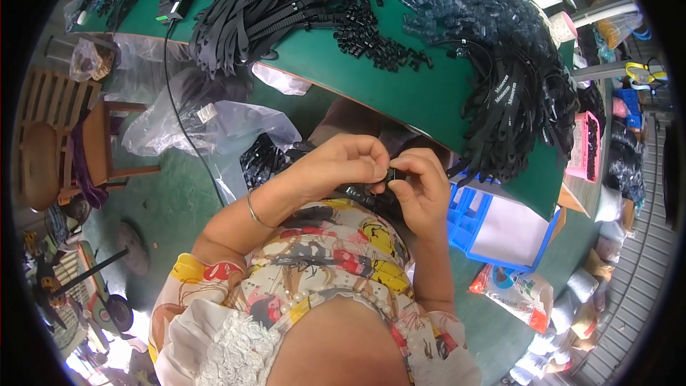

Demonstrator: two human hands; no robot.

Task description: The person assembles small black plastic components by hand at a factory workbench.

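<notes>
Both left hand (341, 163) and right hand (421, 189) pinch, fingertips closed, one small black piece (391, 174), presumably for fine control.

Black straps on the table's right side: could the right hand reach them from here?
Probably yes: the black straps lie near the right hand, at the edge of the green table, with nothing visible between. But it is pinching a small black piece.
</notes>
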